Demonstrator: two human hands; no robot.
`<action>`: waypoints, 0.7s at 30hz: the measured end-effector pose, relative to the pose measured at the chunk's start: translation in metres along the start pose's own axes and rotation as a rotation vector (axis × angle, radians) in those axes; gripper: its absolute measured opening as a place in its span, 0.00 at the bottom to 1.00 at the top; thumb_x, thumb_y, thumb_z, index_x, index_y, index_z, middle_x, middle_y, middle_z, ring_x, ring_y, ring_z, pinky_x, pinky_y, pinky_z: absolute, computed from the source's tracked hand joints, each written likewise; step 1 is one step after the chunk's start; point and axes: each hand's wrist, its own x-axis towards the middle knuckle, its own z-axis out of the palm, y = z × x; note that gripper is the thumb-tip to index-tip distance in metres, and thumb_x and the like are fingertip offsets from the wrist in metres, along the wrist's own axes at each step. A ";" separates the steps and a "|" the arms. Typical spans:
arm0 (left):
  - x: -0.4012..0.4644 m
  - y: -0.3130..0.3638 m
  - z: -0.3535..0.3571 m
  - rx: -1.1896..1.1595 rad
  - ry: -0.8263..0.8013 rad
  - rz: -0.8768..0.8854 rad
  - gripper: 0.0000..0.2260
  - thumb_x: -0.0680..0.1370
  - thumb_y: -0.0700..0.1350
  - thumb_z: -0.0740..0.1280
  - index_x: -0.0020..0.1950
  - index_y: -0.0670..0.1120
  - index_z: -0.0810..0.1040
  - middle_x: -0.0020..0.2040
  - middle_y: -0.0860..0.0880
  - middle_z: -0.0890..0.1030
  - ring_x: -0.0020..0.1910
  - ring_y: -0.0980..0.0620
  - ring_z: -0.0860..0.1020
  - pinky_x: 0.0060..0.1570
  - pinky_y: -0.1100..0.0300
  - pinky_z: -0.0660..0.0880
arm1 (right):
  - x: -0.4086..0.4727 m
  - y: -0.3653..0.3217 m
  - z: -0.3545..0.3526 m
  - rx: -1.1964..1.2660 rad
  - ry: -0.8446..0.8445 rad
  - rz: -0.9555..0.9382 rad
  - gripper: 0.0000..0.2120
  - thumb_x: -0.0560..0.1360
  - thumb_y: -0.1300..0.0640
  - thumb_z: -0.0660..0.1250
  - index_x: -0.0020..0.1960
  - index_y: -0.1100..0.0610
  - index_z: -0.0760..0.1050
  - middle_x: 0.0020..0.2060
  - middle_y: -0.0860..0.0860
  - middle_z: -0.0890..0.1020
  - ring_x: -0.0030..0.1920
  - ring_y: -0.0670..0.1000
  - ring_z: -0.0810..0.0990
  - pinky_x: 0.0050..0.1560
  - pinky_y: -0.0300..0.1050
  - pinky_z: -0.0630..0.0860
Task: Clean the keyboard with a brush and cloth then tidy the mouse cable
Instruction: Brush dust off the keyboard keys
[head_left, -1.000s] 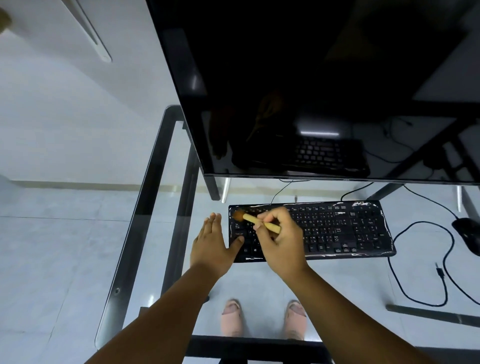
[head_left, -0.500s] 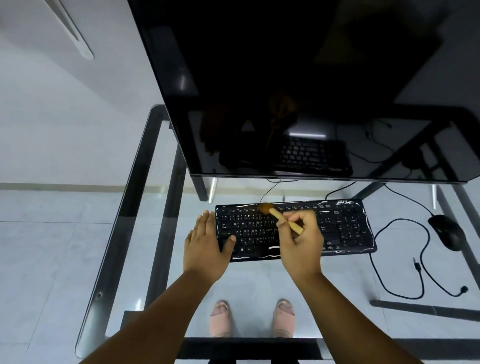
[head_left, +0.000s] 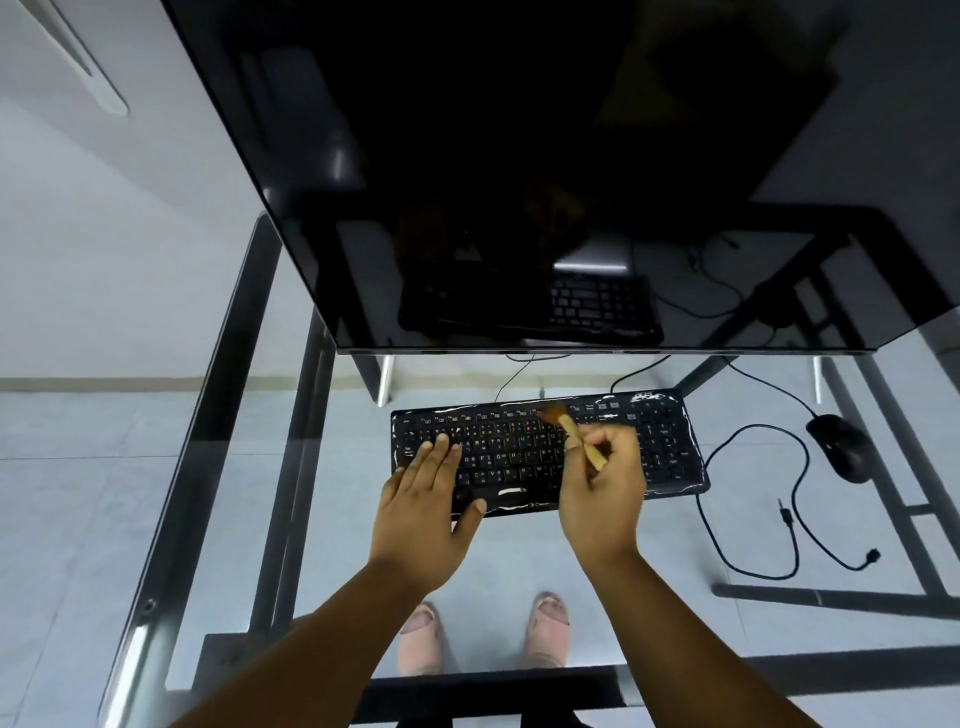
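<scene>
A black keyboard (head_left: 665, 447) lies on a glass desk (head_left: 571, 545) below a dark monitor. My right hand (head_left: 602, 488) pinches a small wooden-handled brush (head_left: 563, 423); its brown bristles touch the top key row near the keyboard's middle. My left hand (head_left: 426, 499) lies flat with straight fingers on the keyboard's left part, thumb at its front edge. A black mouse (head_left: 839, 447) sits to the right, its cable (head_left: 753, 519) looping loosely across the glass. No cloth is in view.
A large black monitor (head_left: 519, 182) overhangs the desk's far half. The desk's dark metal frame (head_left: 223, 415) runs along the left and front. My feet in sandals (head_left: 421, 634) show through the glass. A loose audio plug (head_left: 784, 512) lies by the cable.
The brush has swept rightward along the top key row, from the keyboard's left corner to its middle. My left hand has moved from beside the keyboard onto its left keys.
</scene>
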 end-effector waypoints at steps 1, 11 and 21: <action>0.000 0.002 0.000 0.006 -0.005 -0.004 0.34 0.75 0.66 0.45 0.78 0.51 0.54 0.79 0.53 0.51 0.78 0.54 0.48 0.73 0.56 0.46 | 0.002 0.001 -0.002 0.008 -0.026 -0.005 0.13 0.77 0.64 0.66 0.45 0.47 0.67 0.47 0.48 0.82 0.49 0.48 0.83 0.43 0.41 0.77; 0.005 0.023 -0.001 0.058 0.015 -0.077 0.34 0.75 0.65 0.46 0.78 0.49 0.57 0.78 0.51 0.58 0.76 0.50 0.58 0.73 0.50 0.55 | 0.021 0.008 -0.025 -0.036 -0.063 0.011 0.14 0.77 0.65 0.66 0.44 0.47 0.68 0.45 0.49 0.81 0.45 0.43 0.82 0.39 0.39 0.76; 0.025 0.059 0.006 -0.014 -0.053 0.010 0.37 0.73 0.66 0.42 0.79 0.51 0.52 0.79 0.54 0.51 0.78 0.55 0.48 0.73 0.55 0.47 | 0.043 0.017 -0.054 -0.033 -0.059 0.008 0.10 0.77 0.67 0.65 0.46 0.53 0.69 0.44 0.49 0.81 0.47 0.42 0.82 0.43 0.32 0.74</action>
